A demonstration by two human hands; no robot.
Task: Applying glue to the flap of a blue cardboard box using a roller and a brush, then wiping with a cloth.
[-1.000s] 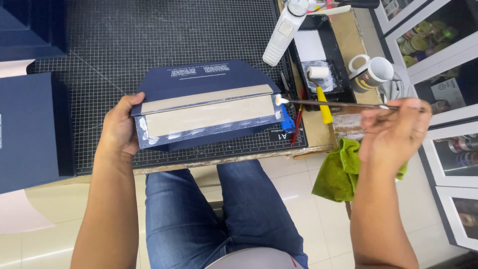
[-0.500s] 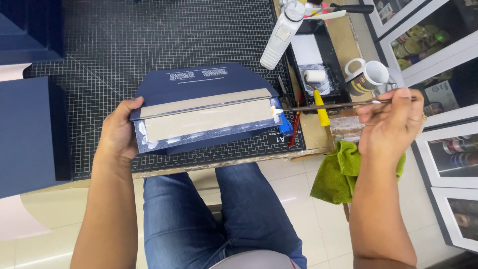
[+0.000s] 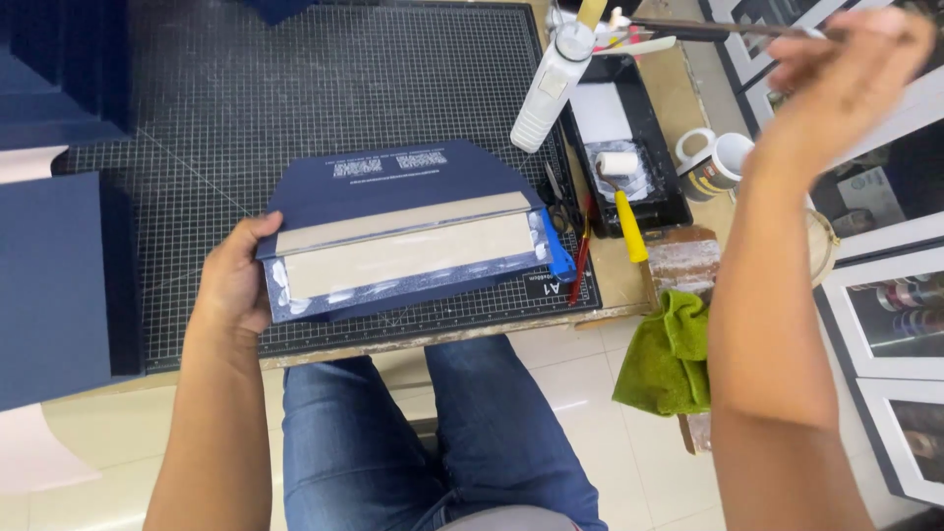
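So the right hand has swung up and away since a moment ago. It was down at the right end of the blue cover piece, and now it's raised over the far right corner of the counter, fingers pinched shut on a thin dark brush that points left toward the glue stuff. It's a bit blurred, so the exact grip is hard to read.

The left hand hasn't budged: it's clamped on the left end of the blue cover piece, thumb on top. That piece lies flat on the dark gridded cutting mat, with a bare tan board strip down its middle and white glue smears along the near edge and both ends.

Just right of it there's a black tray with a small yellow-handled roller, a white squeeze bottle behind, a mug, and a green cloth hanging off the counter edge.
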